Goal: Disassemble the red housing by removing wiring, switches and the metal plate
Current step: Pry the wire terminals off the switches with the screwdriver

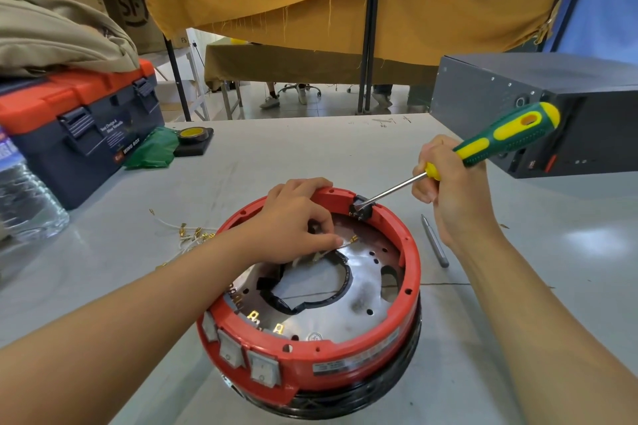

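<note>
The round red housing (348, 359) lies open side up on the grey table, with a shiny metal plate (359, 290) inside. Three white rocker switches (241, 354) sit in its near left wall. My left hand (297, 217) grips the far rim and pinches a white wire with a brass terminal (352, 239) inside. My right hand (448, 183) holds a green and yellow screwdriver (507, 134). Its flat tip sits on a black switch block (361, 208) at the far rim.
Loose white wires with brass terminals (186, 233) lie left of the housing. A grey metal punch (435, 241) lies to its right. A blue and orange toolbox (79, 128), a water bottle (24, 193), tape roll (194, 134) and a dark grey box (538, 107) surround the workspace.
</note>
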